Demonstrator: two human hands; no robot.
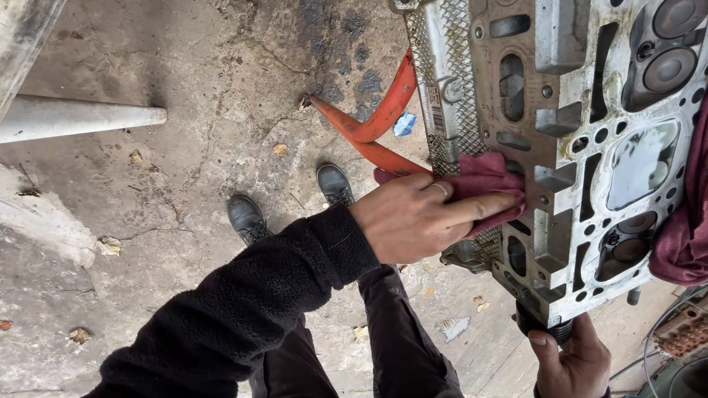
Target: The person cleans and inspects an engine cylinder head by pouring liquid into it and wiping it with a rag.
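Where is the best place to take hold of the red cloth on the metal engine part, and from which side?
Probably the bunched end of the red cloth that hangs off the engine part's edge, taken from the floor side. It sticks out loose there, while the left hand presses the rest flat.

**Layout at the cylinder head**

Cylinder head [590,147] fills upper right. Left hand [413,217] presses a rag [483,180] on its left edge. Right hand [571,361] sits under its lower end. Curved bar [376,121] lies on the floor [184,147] left of it; shoes [247,217] below the bar.
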